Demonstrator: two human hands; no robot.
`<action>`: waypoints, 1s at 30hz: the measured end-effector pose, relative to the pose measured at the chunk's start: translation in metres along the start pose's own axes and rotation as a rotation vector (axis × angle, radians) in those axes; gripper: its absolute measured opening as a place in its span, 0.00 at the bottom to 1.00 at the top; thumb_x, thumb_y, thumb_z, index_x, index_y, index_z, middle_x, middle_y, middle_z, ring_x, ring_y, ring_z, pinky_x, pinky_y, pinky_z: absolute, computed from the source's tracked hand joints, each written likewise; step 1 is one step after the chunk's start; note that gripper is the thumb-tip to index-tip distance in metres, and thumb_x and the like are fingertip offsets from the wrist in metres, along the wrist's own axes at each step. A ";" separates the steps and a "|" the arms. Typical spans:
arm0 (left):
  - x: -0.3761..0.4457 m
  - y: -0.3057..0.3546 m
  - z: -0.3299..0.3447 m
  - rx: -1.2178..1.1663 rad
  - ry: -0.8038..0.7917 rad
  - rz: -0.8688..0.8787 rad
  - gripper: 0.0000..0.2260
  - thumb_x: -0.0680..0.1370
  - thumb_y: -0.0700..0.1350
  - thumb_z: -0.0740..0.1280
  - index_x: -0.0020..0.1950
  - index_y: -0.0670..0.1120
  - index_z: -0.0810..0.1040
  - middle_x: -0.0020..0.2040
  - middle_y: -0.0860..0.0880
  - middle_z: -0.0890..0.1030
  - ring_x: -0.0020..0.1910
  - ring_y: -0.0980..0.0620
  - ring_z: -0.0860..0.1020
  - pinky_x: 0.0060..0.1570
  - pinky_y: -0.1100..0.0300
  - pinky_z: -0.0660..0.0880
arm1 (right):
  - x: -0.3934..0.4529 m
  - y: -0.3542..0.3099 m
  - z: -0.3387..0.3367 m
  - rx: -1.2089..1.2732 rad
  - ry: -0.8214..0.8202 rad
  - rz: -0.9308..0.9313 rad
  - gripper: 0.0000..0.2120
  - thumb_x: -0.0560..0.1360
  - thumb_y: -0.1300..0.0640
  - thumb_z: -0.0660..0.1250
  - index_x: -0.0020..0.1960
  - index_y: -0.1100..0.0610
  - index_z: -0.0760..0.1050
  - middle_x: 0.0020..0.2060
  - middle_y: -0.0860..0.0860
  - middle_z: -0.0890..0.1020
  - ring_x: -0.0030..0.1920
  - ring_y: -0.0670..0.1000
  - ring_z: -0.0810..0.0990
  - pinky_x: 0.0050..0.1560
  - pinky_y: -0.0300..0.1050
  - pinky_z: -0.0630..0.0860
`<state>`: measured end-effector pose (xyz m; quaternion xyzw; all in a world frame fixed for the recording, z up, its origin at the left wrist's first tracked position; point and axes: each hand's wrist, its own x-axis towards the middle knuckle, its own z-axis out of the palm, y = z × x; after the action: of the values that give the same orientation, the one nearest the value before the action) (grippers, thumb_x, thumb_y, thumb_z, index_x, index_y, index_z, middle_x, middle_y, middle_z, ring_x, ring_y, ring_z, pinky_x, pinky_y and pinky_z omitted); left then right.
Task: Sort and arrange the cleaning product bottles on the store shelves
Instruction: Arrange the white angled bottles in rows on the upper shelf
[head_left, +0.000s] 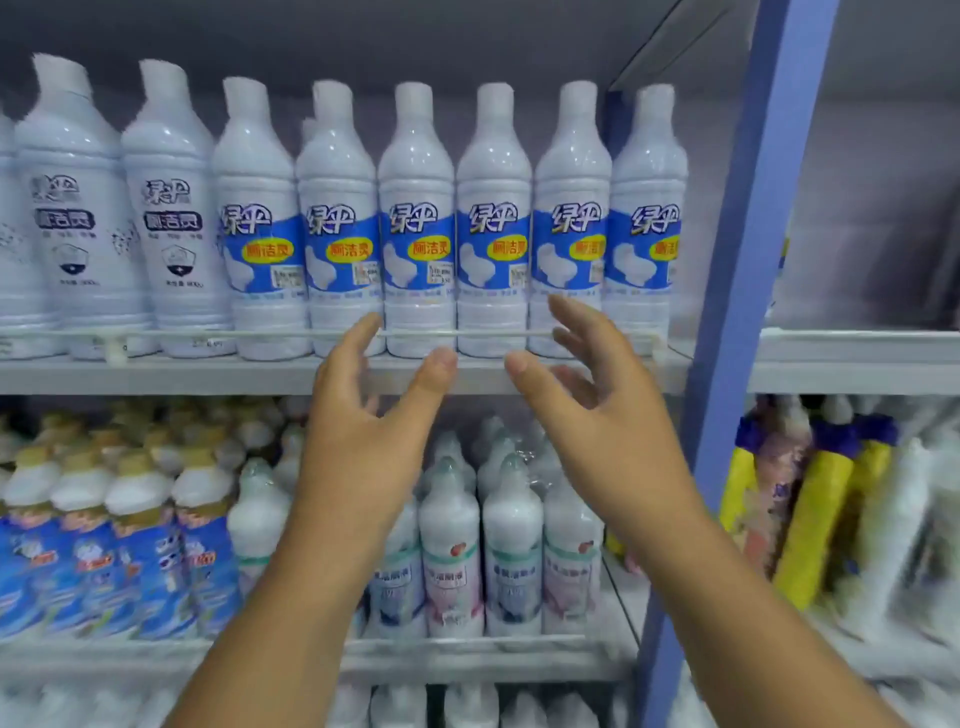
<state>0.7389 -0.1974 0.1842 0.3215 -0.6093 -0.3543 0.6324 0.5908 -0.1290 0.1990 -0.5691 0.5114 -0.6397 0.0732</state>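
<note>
In front of upper shelf (291, 375): left hand (358, 431) and right hand (597, 415) raised, fingers spread wide, holding nothing, near but apart from row of white bottles with blue labels (415, 228) standing upright behind rail (208, 335). Lower shelf (467, 660): smaller bottles (511, 545), upright.

Forearms block several lower-shelf bottles (451, 545); leftmost white bottle (10, 234) is cut off; yellow bottles (815, 519) at right blur badly.
</note>
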 end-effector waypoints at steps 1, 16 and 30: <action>-0.016 -0.008 0.003 -0.030 -0.019 -0.031 0.29 0.73 0.63 0.73 0.73 0.67 0.69 0.75 0.63 0.68 0.69 0.70 0.67 0.70 0.59 0.68 | -0.016 0.011 -0.006 0.006 0.002 0.045 0.27 0.76 0.44 0.71 0.73 0.40 0.68 0.69 0.34 0.72 0.69 0.33 0.69 0.71 0.42 0.70; -0.144 -0.075 0.080 -0.113 -0.276 -0.428 0.26 0.65 0.63 0.70 0.63 0.67 0.75 0.55 0.75 0.78 0.55 0.72 0.78 0.50 0.69 0.71 | -0.144 0.114 -0.152 -0.031 0.156 0.477 0.23 0.74 0.47 0.69 0.68 0.44 0.74 0.62 0.37 0.81 0.62 0.36 0.78 0.56 0.36 0.79; -0.270 -0.030 0.287 -0.082 -0.381 -0.417 0.17 0.74 0.54 0.73 0.62 0.61 0.76 0.60 0.67 0.79 0.59 0.64 0.79 0.46 0.70 0.74 | -0.212 0.125 -0.411 -0.040 0.266 0.609 0.22 0.76 0.43 0.68 0.69 0.39 0.71 0.60 0.32 0.79 0.54 0.28 0.77 0.48 0.32 0.74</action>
<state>0.4486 0.0202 0.0277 0.3416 -0.6233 -0.5550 0.4323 0.2716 0.1905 0.0385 -0.3029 0.6756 -0.6469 0.1825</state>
